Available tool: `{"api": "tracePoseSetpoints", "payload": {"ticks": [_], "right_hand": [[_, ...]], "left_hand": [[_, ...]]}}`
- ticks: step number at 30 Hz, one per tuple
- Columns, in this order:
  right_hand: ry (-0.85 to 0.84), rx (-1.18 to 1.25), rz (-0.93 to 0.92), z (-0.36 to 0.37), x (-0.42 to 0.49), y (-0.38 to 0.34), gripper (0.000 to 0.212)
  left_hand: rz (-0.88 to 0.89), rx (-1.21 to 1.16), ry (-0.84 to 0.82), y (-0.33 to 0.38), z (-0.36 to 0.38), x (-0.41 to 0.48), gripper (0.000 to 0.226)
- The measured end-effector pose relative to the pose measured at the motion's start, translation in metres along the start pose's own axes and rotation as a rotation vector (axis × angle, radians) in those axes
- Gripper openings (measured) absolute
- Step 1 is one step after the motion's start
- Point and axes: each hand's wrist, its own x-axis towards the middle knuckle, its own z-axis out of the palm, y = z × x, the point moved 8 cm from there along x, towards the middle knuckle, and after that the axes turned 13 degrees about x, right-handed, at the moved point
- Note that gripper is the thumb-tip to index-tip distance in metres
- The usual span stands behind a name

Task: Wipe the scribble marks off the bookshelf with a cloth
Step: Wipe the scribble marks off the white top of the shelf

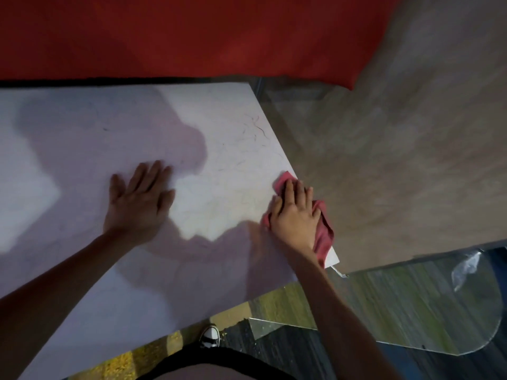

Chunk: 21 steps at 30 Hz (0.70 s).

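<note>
A person leans over the pale top of a bookshelf (214,204), seen from above, with a red expanse (192,37) beyond its far edge and beige floor (411,133) off its right edge. A curved sheet of clear glass (425,303) lies on the floor past the near right corner.

The left grip (138,200) is spread wide and empty, palm down on the middle of the top, and appears to be bracing the person. The right grip (295,215) sits at the right edge, partway between the near and far right corners. Its fingers are laid fairly flat over a pink cloth (325,234), pressing it to the panel rather than clearly clutching it. The cloth is bunched under the palm. Its long axis runs roughly along the right edge, with one end poking out beyond the fingertips and the other trailing back toward the near right corner, partly over the edge.

The darkest scribble marks (256,130) are thin, looping lines on the far side of the cloth, up toward the far right corner. Fainter traces spread between the two hands. The right grip is plainly the nearer one, so the coming stroke looks likely to run forward along the right edge, away from the body. The job appears well short of finished.

The toe of a dark shoe (210,335) shows below the near edge.
</note>
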Motion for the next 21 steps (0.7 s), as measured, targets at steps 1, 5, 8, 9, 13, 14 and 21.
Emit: {"api": "tracePoseSetpoints", "payload": {"ticks": [1, 5, 8, 9, 13, 14, 21], "right_hand": [[0.065, -0.031, -0.054, 0.006, -0.02, -0.015, 0.06], [-0.051, 0.02, -0.436, 0.062, -0.119, -0.105, 0.052], [-0.131, 0.16, -0.619, 0.067, -0.133, -0.129, 0.051], [-0.119, 0.194, -0.63, 0.06, -0.122, -0.122, 0.048], [0.008, 0.106, -0.369, 0.02, -0.049, -0.053, 0.058], [-0.001, 0.088, -0.272, 0.013, -0.029, -0.034, 0.059], [-0.06, 0.153, -0.002, 0.031, -0.038, -0.074, 0.066]], "left_hand": [[0.001, 0.004, 0.003, 0.001, -0.001, 0.0, 0.081], [0.003, -0.031, 0.013, 0.0, -0.004, 0.0, 0.08], [0.014, -0.062, 0.022, -0.001, -0.005, -0.001, 0.072], [0.019, -0.096, 0.049, -0.002, -0.007, -0.001, 0.07], [0.049, -0.252, 0.196, -0.007, -0.019, -0.008, 0.062], [0.073, -0.303, 0.23, -0.008, -0.023, -0.012, 0.059], [0.059, -0.448, 0.292, -0.009, -0.038, -0.05, 0.055]]}}
